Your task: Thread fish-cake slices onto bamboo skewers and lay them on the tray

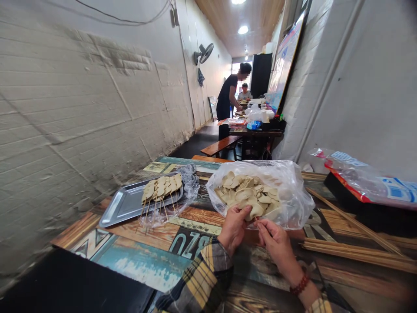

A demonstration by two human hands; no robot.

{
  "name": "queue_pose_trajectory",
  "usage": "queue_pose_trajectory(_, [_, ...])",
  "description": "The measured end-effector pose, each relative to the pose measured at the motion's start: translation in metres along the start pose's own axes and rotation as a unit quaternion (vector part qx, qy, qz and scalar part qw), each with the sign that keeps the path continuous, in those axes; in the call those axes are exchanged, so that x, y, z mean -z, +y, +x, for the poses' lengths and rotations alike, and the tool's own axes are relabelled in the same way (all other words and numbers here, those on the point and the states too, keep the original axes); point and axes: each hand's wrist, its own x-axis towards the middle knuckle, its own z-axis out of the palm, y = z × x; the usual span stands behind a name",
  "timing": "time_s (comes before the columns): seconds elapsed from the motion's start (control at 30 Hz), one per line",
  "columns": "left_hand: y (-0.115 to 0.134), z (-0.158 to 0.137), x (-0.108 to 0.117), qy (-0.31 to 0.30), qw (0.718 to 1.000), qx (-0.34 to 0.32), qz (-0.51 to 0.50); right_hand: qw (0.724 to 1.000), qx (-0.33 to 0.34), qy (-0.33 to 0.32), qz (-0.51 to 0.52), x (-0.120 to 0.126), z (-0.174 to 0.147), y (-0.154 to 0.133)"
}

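Between thumb and fingers, my left hand point(235, 228) pinches a flat beige slice point(246, 212) at the near edge of a clear plastic bag point(295, 202). Beside it, my right hand point(273, 240) is closed on a thin wooden skewer point(256, 218), whose tip meets the slice; whether it has pierced the slice I cannot tell. Many loose beige slices point(239, 189) fill the open bag. To the left, a metal tray point(114, 206) carries several skewers threaded with slices point(162, 188), their bare sticks pointing toward me over the rim.
Bare wooden skewers point(355, 250) lie on the patterned table point(143, 261) at right, near a black container with a plastic wrapper point(368, 178). Crumpled plastic point(189, 180) touches the tray. Beyond are a bench point(223, 145), another table point(257, 130), a standing person point(226, 95) and a seated person point(245, 93).
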Motion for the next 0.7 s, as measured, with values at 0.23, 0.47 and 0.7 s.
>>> queue_pose_trajectory(0.23, [0.001, -0.001, 0.001, 0.007, 1.0, 0.0, 0.012, 0.999, -0.023, -0.017, 0.023, -0.004, -0.002, -0.006])
queue_pose_trajectory(0.47, [0.01, 0.004, 0.006, 0.024, 1.0, 0.0, -0.015, 0.999, -0.026, -0.001, 0.025, -0.007, -0.001, -0.005])
queue_pose_trajectory(0.7, [0.026, 0.013, 0.015, 0.042, 0.997, -0.051, -0.03, 0.996, -0.014, -0.032, 0.077, -0.018, -0.002, -0.008])
